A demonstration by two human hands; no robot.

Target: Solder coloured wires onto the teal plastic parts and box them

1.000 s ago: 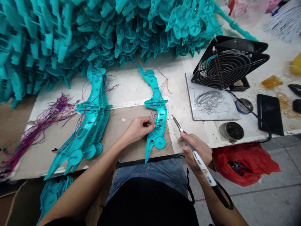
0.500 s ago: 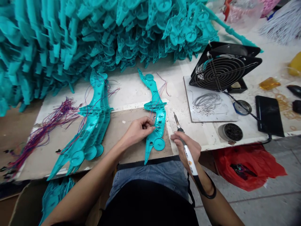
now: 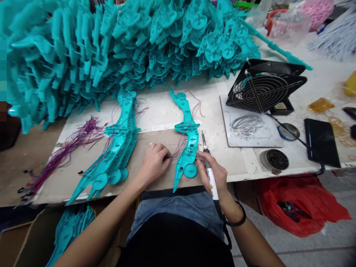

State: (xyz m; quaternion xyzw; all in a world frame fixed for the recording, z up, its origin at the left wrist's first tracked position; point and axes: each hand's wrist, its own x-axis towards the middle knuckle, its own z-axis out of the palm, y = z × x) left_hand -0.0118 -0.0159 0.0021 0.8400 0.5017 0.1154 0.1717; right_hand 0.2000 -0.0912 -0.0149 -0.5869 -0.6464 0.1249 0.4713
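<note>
A teal plastic part (image 3: pixel 191 139) with a round disc near its lower end lies in front of me on the table. Thin red and blue wires (image 3: pixel 178 149) trail from it to my left hand (image 3: pixel 156 163), whose curled fingers are closed on them just left of the part. My right hand (image 3: pixel 215 172) grips a white-handled soldering iron (image 3: pixel 212 182), tip pointing up and away, beside the part's right edge. Fingertips of that hand touch or nearly touch the part. Further left rests a stack of similar teal parts (image 3: pixel 118 148) with wires on it.
A big heap of teal parts (image 3: pixel 133 48) fills the back. At left lies a bundle of wires (image 3: pixel 63 157). To the right stand a black fan (image 3: pixel 261 89), a white board (image 3: pixel 241 135), a round tin (image 3: pixel 274 159) and a black box (image 3: pixel 321 142). A red bag (image 3: pixel 294 193) hangs below the edge.
My left hand has moved left off the teal part, drawing the wires with it. My right hand has brought the soldering iron left, close against the part. The view has shifted slightly.
</note>
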